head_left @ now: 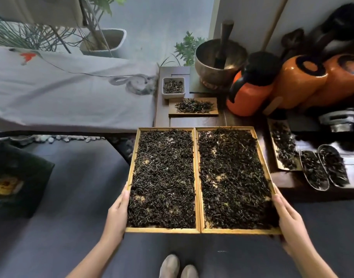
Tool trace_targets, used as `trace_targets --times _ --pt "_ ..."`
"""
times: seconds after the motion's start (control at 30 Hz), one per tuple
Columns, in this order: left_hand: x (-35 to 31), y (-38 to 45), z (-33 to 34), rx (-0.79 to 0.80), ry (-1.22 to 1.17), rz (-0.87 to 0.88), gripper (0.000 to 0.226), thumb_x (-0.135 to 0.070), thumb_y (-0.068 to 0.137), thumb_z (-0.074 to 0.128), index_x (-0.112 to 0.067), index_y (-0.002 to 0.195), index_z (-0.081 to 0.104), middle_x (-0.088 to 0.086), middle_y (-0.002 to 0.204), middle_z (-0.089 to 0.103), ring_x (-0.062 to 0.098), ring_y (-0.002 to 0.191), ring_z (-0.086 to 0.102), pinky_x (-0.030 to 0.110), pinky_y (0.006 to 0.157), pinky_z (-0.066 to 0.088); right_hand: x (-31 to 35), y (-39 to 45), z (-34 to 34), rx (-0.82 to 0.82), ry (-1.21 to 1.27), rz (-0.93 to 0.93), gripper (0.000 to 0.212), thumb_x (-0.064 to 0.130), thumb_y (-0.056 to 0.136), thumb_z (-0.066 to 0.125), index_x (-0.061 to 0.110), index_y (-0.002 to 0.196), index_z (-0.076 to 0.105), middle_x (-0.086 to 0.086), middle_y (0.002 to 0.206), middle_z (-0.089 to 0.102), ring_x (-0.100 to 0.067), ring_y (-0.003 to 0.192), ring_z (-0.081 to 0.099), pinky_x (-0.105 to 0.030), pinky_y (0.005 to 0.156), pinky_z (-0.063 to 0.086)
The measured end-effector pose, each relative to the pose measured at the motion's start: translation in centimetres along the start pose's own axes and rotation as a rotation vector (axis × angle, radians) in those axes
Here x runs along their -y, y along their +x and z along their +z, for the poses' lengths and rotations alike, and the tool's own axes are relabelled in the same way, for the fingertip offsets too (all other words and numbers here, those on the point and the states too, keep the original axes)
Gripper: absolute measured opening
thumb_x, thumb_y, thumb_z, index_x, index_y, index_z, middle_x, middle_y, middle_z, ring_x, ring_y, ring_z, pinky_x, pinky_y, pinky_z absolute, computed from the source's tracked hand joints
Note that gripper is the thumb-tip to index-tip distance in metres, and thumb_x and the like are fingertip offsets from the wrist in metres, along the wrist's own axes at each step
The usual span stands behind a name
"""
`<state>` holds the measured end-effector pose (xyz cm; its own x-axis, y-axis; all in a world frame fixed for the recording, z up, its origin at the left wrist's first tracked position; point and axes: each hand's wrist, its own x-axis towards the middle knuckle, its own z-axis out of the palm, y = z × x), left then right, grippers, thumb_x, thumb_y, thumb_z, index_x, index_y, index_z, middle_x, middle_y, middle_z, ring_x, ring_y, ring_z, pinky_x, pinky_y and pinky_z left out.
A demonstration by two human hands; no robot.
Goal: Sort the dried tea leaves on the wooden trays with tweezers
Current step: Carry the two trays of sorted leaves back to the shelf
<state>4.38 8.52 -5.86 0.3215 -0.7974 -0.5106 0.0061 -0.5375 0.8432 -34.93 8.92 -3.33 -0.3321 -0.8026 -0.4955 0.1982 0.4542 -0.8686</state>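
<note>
Tea leaves (164,177) cover two wooden trays (197,177) held side by side, their far ends over a dark wooden table (196,122). Left hand (117,214) lies flat against the left tray's outer edge, fingers straight. Right hand (288,219) lies likewise against the right tray's outer edge, fingers extended. Beyond the trays, a small white dish (173,87) holds more leaves.

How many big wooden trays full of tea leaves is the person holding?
2. The left big wooden tray, held by the left hand, sits beside the right big wooden tray, held by the right hand.
</note>
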Motion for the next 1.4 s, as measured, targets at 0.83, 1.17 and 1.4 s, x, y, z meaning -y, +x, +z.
trace_targets --times 0.83,1.17,1.4 --pt "-0.5 2.2 4.9 -0.051 -0.01 -0.016 0.041 -0.048 0.095 0.04 -0.033 0.131 0.052 -0.018 0.124 0.059 0.002 0.119 0.051 0.032 0.105 0.036 1.0 5.5 -1.2 0.069 -0.115 0.096 0.041 0.059 0.082 0.048 0.052 0.122 0.053 0.009 0.13 0.059 -0.001 0.084 0.054 -0.01 0.049 0.049" --pt "-0.8 2.8 5.1 -0.065 0.031 -0.048 0.046 -0.053 0.093 0.039 -0.032 0.132 0.051 -0.015 0.128 0.058 0.006 0.121 0.05 0.04 0.11 0.033 0.8 5.7 -0.8 -0.014 -0.175 0.08 0.031 0.066 0.078 0.044 0.06 0.104 0.057 0.021 0.129 0.049 -0.006 0.125 0.041 -0.031 0.104 0.034" --pt "-1.6 2.3 5.1 -0.025 0.03 -0.076 0.049 -0.053 0.093 0.036 -0.029 0.133 0.051 -0.009 0.129 0.058 0.008 0.121 0.051 0.039 0.111 0.032 0.7 5.8 -1.2 -0.046 -0.297 0.038 0.065 0.071 0.077 0.035 0.041 0.133 0.046 0.018 0.127 0.045 -0.005 0.122 0.037 -0.029 0.1 0.027"
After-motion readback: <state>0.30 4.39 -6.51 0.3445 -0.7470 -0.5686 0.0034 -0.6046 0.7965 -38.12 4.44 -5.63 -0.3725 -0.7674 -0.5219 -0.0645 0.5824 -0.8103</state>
